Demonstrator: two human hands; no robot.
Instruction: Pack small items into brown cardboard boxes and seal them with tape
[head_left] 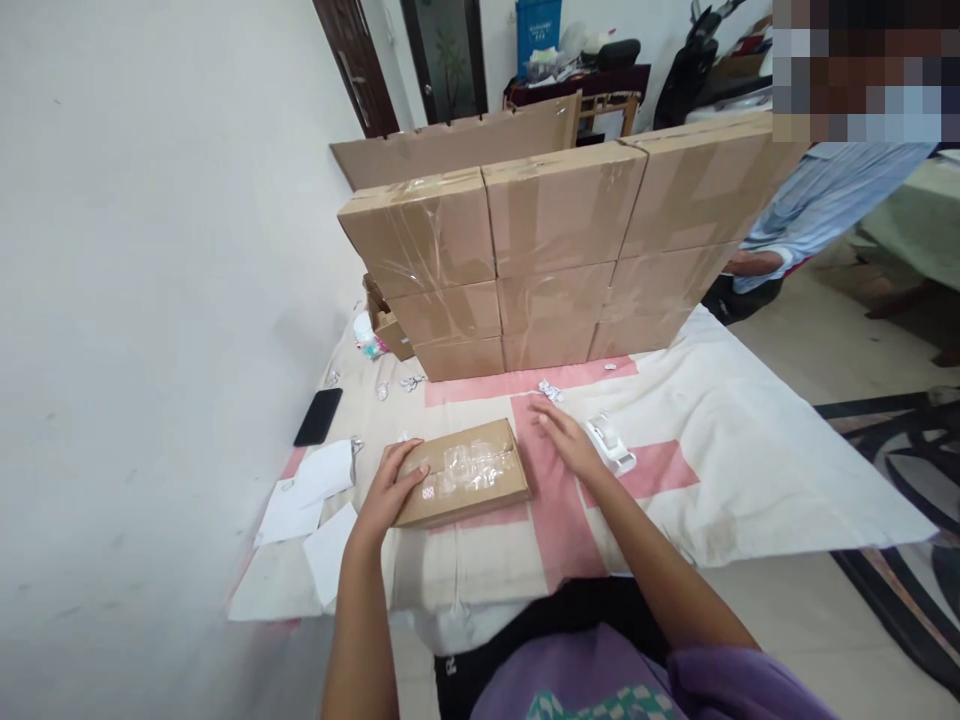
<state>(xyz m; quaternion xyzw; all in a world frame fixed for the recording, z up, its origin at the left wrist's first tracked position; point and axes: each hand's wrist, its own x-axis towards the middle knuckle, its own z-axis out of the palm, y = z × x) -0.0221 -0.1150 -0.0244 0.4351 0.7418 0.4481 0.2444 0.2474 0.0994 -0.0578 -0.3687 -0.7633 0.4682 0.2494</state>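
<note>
A flat brown cardboard box (480, 478) lies on the cloth-covered table in front of me, with clear tape stuck across its top. My left hand (391, 485) grips the left end of this box, thumb on the top and fingers at the far side. To the right of the box, my right hand (564, 438) is held above the cloth with its fingers apart and nothing in them. Just right of that hand sits a white tape dispenser (611, 445). Crumpled paper bits (550, 390) lie beyond my right fingertips.
Taped cardboard boxes (555, 220) stand stacked as a wall across the table's back. At left lie a black phone (318, 417) and white paper sheets (307, 500). A small open carton (394, 330) is behind them. Another person's sleeve (817, 210) shows at right.
</note>
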